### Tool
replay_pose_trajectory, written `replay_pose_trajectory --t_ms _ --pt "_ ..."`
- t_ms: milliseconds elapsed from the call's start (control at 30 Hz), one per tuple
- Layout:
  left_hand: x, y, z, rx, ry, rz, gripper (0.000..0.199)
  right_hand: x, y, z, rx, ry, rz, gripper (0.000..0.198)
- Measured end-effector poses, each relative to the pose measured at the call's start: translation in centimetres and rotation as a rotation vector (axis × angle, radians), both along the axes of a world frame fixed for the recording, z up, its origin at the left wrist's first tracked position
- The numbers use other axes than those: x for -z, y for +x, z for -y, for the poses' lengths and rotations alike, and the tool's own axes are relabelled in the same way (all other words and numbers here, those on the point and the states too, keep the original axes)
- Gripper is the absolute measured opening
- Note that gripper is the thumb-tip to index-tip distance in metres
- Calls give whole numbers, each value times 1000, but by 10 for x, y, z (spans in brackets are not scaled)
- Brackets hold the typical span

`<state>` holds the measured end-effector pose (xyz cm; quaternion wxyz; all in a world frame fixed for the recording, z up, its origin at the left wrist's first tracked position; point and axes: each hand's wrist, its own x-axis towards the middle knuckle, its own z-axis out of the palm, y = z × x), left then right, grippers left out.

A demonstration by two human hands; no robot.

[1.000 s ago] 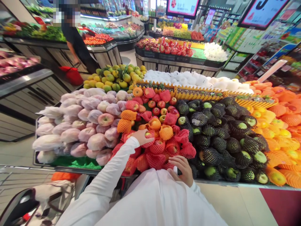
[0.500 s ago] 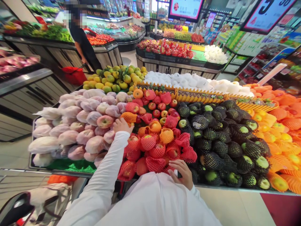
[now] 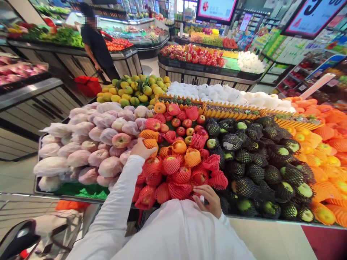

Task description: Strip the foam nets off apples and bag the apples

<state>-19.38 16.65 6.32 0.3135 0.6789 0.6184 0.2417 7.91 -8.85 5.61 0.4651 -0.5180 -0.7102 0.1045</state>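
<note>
My left hand (image 3: 142, 148) reaches to the left side of the red-netted apples (image 3: 172, 163). Its fingers and thumb close around a fruit in an orange foam net (image 3: 150, 145), whose kind is covered by the sleeve. Another orange foam net (image 3: 149, 134) lies just behind it. Beside this hand, on the left, are pale apples in thin wrapping (image 3: 120, 140). At the display's front edge my right hand (image 3: 208, 200) rests with curved fingers apart from the thumb, close to the front red nets. A small pale patch shows between thumb and fingers; I cannot tell what it is.
Black-netted green fruit (image 3: 256, 169) fills the right side, with orange-netted fruit (image 3: 325, 180) beyond. Yellow-green mangoes (image 3: 132, 89) and white-netted fruit (image 3: 211, 93) lie behind. A shopping cart (image 3: 18, 202) stands front left. Another person (image 3: 93, 43) with a red basket (image 3: 88, 86) is farther back.
My left hand has moved slightly right and closed around the orange-netted fruit. My right hand has hardly moved. The other person's posture and red basket have shifted slightly.
</note>
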Motion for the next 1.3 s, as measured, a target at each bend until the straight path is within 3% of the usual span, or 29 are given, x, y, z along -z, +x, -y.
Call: replay_pose_trajectory --t_ms 67,167,267,367,533,633,700,767,900,1000,1100,1167,1300 --pt "-11 22 16 -75 83 -11 68 0 0 -1 13 -14 -11 17" --pt "-12 63 39 118 223 144 74 0 -2 -3 -6 -13 -15 18" --pt "2 99 55 336 156 184 70 -2 -5 -6 -52 14 -7 19" --pt "13 115 57 422 61 105 63 -4 -4 -5 -45 22 2 18" --pt "3 91 18 391 203 -104 47 -2 0 -1 27 24 -6 18" --pt "-1 55 -17 138 323 -317 49 0 2 1 127 17 4 19" --pt "4 32 -34 -26 274 -487 59 2 4 3 243 25 9 20" --pt "12 14 -42 -94 200 -570 66 3 5 4 376 26 20 23" --pt "22 0 -44 -98 197 -591 71 9 13 3 629 -8 56 47" --pt "18 0 -42 -169 150 -538 72 18 29 1 725 -27 127 65" --pt "7 3 -32 -233 58 -421 77 25 53 3 688 -78 176 61" --pt "2 7 -19 -205 47 -351 76 28 66 7 676 -139 155 54" --pt "7 24 9 73 -49 -283 65 29 75 13 701 -163 133 36"
